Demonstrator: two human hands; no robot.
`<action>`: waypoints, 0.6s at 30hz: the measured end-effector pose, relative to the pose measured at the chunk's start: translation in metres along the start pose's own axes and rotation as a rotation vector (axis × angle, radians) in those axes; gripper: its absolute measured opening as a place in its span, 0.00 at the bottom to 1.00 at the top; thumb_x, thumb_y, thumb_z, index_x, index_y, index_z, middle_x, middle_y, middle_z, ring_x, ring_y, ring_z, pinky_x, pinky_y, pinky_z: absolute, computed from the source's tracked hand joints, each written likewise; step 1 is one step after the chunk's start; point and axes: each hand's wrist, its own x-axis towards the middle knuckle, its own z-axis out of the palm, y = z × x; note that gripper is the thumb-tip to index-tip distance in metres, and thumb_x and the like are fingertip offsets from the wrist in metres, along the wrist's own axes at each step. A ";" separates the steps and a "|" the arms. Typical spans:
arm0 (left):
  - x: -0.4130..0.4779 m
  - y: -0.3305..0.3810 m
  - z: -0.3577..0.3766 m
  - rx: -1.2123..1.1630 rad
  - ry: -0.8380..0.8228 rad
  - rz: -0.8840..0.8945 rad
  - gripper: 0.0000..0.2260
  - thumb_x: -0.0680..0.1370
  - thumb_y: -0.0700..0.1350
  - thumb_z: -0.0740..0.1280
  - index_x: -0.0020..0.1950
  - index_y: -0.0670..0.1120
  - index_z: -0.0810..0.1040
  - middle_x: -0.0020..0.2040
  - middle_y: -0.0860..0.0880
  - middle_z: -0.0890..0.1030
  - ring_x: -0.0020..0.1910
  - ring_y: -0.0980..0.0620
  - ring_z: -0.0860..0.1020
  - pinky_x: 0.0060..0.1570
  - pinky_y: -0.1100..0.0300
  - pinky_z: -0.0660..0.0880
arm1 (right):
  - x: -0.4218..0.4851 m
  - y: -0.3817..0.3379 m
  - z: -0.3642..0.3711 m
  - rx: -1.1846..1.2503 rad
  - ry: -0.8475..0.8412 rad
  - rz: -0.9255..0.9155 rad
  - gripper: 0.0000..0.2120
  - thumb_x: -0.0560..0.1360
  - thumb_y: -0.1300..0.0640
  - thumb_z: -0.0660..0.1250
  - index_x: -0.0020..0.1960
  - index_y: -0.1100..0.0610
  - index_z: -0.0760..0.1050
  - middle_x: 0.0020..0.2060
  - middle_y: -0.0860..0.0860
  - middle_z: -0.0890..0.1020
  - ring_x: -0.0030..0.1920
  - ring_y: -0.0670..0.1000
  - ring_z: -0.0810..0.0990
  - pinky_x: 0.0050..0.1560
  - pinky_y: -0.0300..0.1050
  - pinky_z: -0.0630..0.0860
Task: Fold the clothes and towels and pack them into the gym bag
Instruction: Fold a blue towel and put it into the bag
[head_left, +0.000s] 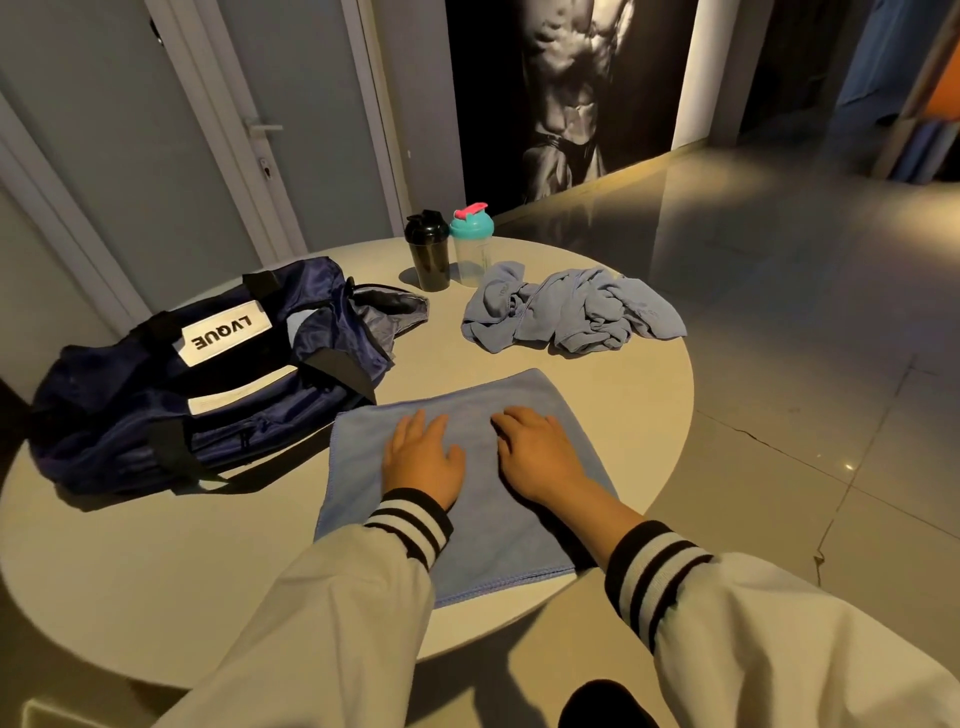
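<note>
Round table (597, 291), glossy tiled floor (779, 291)

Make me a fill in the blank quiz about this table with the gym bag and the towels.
1. The spread blue towel has ____ hands lying flat on it, the left hand and right hand.
2. The white label on the navy gym bag reads ____.
3. The black shaker bottle stands beside a clear shaker bottle with a ____ lid.
Missing words: two; LVQUE; teal.

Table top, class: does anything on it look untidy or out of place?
Yes: the crumpled blue cloth lies bunched in a heap beside the clear bottle, unfolded, unlike the flat towel at the near edge.
</note>
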 end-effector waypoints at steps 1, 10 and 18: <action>0.000 -0.012 -0.005 0.082 0.002 -0.067 0.25 0.83 0.59 0.55 0.80 0.57 0.58 0.82 0.48 0.52 0.81 0.46 0.48 0.78 0.45 0.45 | 0.000 0.005 -0.001 -0.012 0.006 -0.003 0.22 0.83 0.56 0.54 0.76 0.53 0.66 0.75 0.53 0.68 0.75 0.55 0.63 0.77 0.57 0.55; 0.005 -0.051 -0.029 -0.147 0.055 -0.140 0.22 0.81 0.58 0.61 0.75 0.56 0.68 0.81 0.44 0.55 0.78 0.40 0.53 0.76 0.45 0.57 | 0.013 -0.055 0.004 0.082 0.017 -0.031 0.20 0.82 0.55 0.56 0.74 0.53 0.69 0.71 0.54 0.72 0.70 0.57 0.69 0.75 0.56 0.58; 0.015 -0.073 -0.025 -0.128 0.051 -0.007 0.19 0.80 0.45 0.64 0.71 0.43 0.74 0.69 0.43 0.73 0.69 0.43 0.71 0.69 0.52 0.67 | 0.014 -0.063 0.017 -0.101 -0.206 -0.040 0.26 0.83 0.48 0.47 0.81 0.46 0.53 0.81 0.50 0.54 0.80 0.53 0.48 0.78 0.62 0.41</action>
